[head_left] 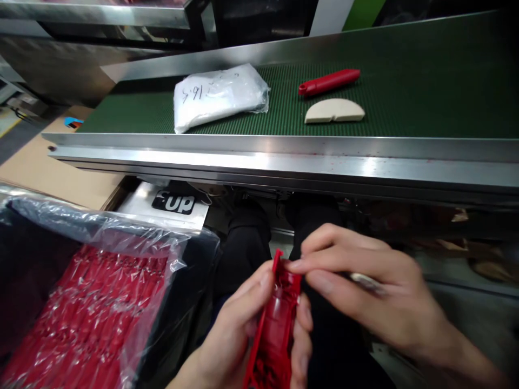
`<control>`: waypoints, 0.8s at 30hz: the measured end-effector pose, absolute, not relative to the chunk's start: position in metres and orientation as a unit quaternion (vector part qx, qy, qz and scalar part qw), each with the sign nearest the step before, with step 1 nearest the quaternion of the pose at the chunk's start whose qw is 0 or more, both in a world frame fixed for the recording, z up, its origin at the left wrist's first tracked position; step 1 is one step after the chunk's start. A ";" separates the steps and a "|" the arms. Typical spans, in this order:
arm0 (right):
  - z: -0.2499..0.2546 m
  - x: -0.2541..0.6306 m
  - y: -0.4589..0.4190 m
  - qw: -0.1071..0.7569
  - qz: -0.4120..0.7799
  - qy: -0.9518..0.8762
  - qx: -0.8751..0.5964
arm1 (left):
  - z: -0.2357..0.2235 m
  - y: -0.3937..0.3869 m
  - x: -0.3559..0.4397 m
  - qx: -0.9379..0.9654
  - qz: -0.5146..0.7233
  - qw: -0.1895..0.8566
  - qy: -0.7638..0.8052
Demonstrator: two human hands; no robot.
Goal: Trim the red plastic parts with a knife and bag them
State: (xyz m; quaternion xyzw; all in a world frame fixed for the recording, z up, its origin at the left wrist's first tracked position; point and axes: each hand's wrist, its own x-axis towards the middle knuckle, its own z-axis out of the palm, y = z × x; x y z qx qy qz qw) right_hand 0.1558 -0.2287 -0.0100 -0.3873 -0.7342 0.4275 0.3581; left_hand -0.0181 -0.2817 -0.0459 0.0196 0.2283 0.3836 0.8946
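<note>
My left hand (243,324) is closed around a long red plastic housing (279,316), hollow side facing up, with ribs and small cavities inside. At the housing's upper end my right hand (365,281) touches the rim with its index fingertip. A small whitish object (368,283) shows between the curled fingers of that hand, mostly hidden, so its kind cannot be made out. Both hands are above my dark-clothed lap.
Ahead runs a green conveyor belt (279,116) with a metal edge (259,154). On it lie a white plastic-wrapped packet (221,97), a red plastic part (329,82) and a cream half-moon piece (334,111). At left, a plastic-lined dark bin (178,292) holds several red parts (93,313).
</note>
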 end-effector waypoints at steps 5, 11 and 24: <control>-0.014 0.167 -0.243 0.279 0.346 -0.758 -0.478 | -0.040 -0.261 -0.029 -0.029 0.451 0.848 0.276; -0.021 0.155 -0.268 0.293 0.264 -0.836 -0.382 | -0.029 -0.244 -0.033 -0.059 0.527 0.805 0.264; -0.016 0.138 -0.270 0.284 0.168 -0.881 -0.339 | -0.022 -0.241 -0.030 -0.028 0.548 0.799 0.247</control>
